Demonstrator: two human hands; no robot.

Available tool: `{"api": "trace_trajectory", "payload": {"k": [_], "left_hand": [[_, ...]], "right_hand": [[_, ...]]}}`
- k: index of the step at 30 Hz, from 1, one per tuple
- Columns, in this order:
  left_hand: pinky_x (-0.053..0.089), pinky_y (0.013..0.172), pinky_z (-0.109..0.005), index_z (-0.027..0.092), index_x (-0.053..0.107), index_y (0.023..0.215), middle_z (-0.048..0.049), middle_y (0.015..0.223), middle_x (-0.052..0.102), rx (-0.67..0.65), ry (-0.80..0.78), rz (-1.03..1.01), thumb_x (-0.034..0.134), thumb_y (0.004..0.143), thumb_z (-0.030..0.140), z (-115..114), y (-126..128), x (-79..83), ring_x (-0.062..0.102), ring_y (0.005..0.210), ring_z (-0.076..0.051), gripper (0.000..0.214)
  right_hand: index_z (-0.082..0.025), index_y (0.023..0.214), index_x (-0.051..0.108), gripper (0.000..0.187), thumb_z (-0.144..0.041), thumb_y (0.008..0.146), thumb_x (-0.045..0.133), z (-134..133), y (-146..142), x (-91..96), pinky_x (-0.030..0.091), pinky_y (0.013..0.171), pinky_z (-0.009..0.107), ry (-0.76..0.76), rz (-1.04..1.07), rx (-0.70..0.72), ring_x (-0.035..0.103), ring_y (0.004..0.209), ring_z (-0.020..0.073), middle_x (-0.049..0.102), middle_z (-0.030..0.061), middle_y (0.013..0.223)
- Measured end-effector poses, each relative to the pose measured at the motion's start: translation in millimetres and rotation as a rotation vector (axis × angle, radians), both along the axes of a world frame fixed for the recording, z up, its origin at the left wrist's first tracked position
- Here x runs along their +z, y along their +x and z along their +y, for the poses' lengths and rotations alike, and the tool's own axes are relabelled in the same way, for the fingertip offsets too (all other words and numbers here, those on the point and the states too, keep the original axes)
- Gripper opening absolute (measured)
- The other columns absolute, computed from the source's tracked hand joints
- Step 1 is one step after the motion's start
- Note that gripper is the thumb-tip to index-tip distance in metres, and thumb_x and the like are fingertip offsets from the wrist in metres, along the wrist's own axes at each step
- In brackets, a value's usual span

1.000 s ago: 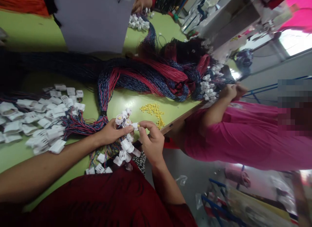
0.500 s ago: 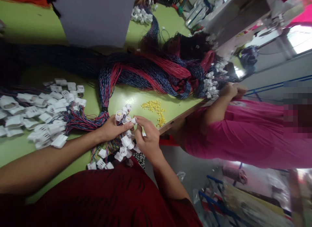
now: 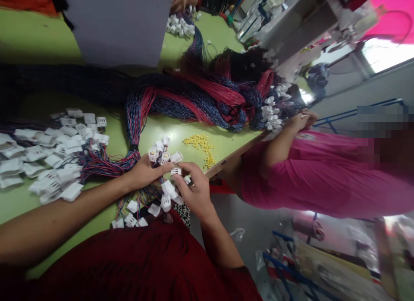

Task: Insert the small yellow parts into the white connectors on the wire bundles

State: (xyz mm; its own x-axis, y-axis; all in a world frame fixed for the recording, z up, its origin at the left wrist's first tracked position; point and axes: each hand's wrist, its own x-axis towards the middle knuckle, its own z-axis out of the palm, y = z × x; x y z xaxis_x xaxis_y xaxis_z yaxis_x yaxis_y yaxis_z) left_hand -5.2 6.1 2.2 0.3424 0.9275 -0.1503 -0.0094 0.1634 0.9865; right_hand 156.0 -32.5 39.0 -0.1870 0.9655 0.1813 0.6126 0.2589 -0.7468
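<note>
My left hand (image 3: 145,172) is closed around several wired white plastic connectors (image 3: 153,154), its thumb pointing right. Yellow shows inside some of their openings. My right hand (image 3: 196,186) pinches one white connector (image 3: 176,171) between thumb and finger, right at the tip of my left thumb. Below both hands, more white connectors (image 3: 168,189) hang on their thin wires at the table edge. The blue and red wire bundle (image 3: 134,120), tied with a dark band, runs up from my left hand. Small yellow pieces (image 3: 198,141) lie scattered just beyond my right hand.
A heap of white connectors (image 3: 61,156) covers the left of the green table (image 3: 168,130). Thick twisted wire bundles (image 3: 194,94) lie across it. A grey panel (image 3: 118,27) stands behind. At right, a person in a pink shirt (image 3: 307,176) handles connectors; another person's hand (image 3: 183,0) shows at top.
The connector in my right fingers has turned, now showing its slotted face. Another white connector stands out above it beside my left thumb. The whole view has shifted slightly.
</note>
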Motion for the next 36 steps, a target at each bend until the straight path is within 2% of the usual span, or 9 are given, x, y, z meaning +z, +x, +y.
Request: {"api": "trace_trajectory", "payload": {"k": [2, 5, 10, 12, 20, 26, 31, 34, 36], "left_hand": [[0.035, 0.041, -0.019, 0.015, 0.053, 0.065, 0.0051, 0.05, 0.045, -0.128, -0.085, 0.009, 0.063, 0.072, 0.042, 1.1, -2.4, -1.3, 0.041, 0.044, -0.008, 0.029], [0.037, 0.043, -0.02, 0.014, 0.056, 0.066, 0.0034, 0.053, 0.051, -0.189, -0.125, 0.001, 0.067, 0.069, 0.04, 2.7, -3.7, -0.6, 0.044, 0.046, -0.009, 0.028], [0.035, 0.044, -0.02, 0.016, 0.053, 0.064, 0.0034, 0.052, 0.051, -0.039, -0.127, 0.022, 0.067, 0.069, 0.032, 2.8, 0.3, 3.5, 0.043, 0.047, -0.008, 0.021], [0.031, 0.041, -0.021, 0.017, 0.049, 0.06, 0.0056, 0.046, 0.044, -0.036, -0.154, 0.034, 0.065, 0.071, 0.031, 2.4, 1.9, 3.4, 0.038, 0.042, -0.007, 0.024], [0.03, 0.041, -0.02, 0.017, 0.048, 0.06, 0.0066, 0.046, 0.043, -0.05, -0.135, 0.012, 0.063, 0.073, 0.032, 2.6, 1.0, 0.4, 0.038, 0.041, -0.007, 0.025], [0.036, 0.046, -0.021, 0.017, 0.054, 0.066, 0.0052, 0.051, 0.05, -0.019, -0.11, 0.018, 0.065, 0.071, 0.028, 4.3, 0.4, 4.9, 0.043, 0.046, -0.008, 0.017], [0.047, 0.063, -0.024, 0.015, 0.063, 0.076, -0.0027, 0.075, 0.065, -0.048, -0.127, -0.031, 0.068, 0.068, 0.029, 3.3, 1.5, 3.6, 0.057, 0.068, -0.013, 0.017], [0.049, 0.067, -0.026, 0.014, 0.064, 0.075, -0.0031, 0.076, 0.066, -0.073, -0.138, -0.033, 0.07, 0.066, 0.032, 1.6, 1.0, -3.0, 0.058, 0.071, -0.015, 0.021], [0.049, 0.065, -0.026, 0.014, 0.064, 0.073, -0.0018, 0.073, 0.065, -0.069, -0.142, -0.024, 0.071, 0.065, 0.033, 0.7, 0.5, -6.9, 0.057, 0.068, -0.014, 0.022]], "right_hand": [[-0.021, 0.101, 0.06, 0.019, -0.023, 0.082, 0.056, 1.9, 3.5, -1.2, 0.048, 0.073, 0.034, 0.205, -0.119, 0.091, 0.058, 0.081, 0.0174, 0.065, 0.0066, 0.09], [-0.022, 0.103, 0.06, 0.021, -0.023, 0.083, 0.056, 8.2, 13.6, -10.4, 0.048, 0.074, 0.035, 0.293, -0.184, 0.124, 0.058, 0.083, 0.0187, 0.066, 0.0068, 0.091], [-0.021, 0.105, 0.061, 0.027, -0.027, 0.088, 0.042, 34.5, 35.3, -32.9, 0.048, 0.071, 0.034, 0.082, -0.178, -0.371, 0.06, 0.071, 0.0168, 0.067, 0.0059, 0.085], [-0.02, 0.102, 0.064, 0.027, -0.028, 0.086, 0.043, 47.3, 39.5, -40.5, 0.047, 0.071, 0.034, -0.027, -0.25, -0.439, 0.061, 0.072, 0.0183, 0.069, 0.0071, 0.084], [-0.024, 0.099, 0.066, 0.028, -0.024, 0.083, 0.043, 66.0, 32.5, -51.6, 0.039, 0.063, 0.029, -0.118, -0.5, -0.389, 0.059, 0.065, 0.0188, 0.069, 0.0055, 0.077], [-0.021, 0.077, 0.062, 0.016, -0.026, 0.081, 0.047, 58.6, 29.3, -51.1, 0.033, 0.058, 0.026, -0.059, -0.559, -0.267, 0.051, 0.062, 0.0151, 0.062, 0.0027, 0.071], [-0.02, 0.066, 0.052, 0.011, -0.026, 0.076, 0.053, 43.8, 28.6, -33.7, 0.038, 0.058, 0.025, -0.219, -0.071, -0.28, 0.048, 0.059, 0.0121, 0.054, -0.0009, 0.064], [-0.02, 0.073, 0.053, 0.008, -0.028, 0.076, 0.057, 31.7, 26.2, -14.4, 0.04, 0.053, 0.023, -0.416, 0.348, -0.23, 0.047, 0.052, 0.0089, 0.054, -0.0041, 0.062], [-0.02, 0.073, 0.056, 0.01, -0.029, 0.075, 0.06, 25.3, 22.2, -3.1, 0.039, 0.05, 0.022, -0.479, 0.46, -0.183, 0.045, 0.05, 0.0076, 0.053, -0.0052, 0.059]]}}
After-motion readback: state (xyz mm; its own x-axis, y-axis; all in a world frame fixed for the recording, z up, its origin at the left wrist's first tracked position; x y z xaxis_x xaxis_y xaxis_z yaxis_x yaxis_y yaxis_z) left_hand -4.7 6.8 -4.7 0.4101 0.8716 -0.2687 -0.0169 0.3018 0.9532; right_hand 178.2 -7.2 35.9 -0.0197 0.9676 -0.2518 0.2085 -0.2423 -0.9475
